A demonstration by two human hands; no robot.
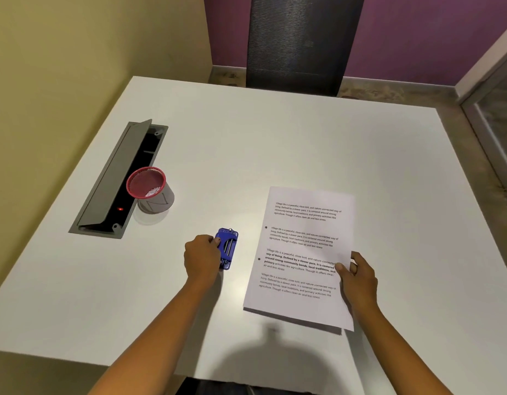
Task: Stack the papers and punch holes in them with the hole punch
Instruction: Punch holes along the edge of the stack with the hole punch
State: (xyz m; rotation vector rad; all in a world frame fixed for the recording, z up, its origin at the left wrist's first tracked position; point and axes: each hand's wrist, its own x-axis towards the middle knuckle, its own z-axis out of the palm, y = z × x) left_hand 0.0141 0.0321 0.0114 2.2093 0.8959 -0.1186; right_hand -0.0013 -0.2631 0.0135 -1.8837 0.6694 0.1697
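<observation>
The hole punch [227, 248] lies on the desk [246, 143] just at nine o'clock of the papers [302, 252], well apart from their punched left edge — its long axis runs roughly twelve to six, parallel to that edge. The left hand [202, 259] is closed around the punch's left side, so it is plainly the nearer one. The right hand [357, 276] pinches the stack's right edge at three o'clock, thumb on top — the stack's near edge looks slightly lifted.
</observation>
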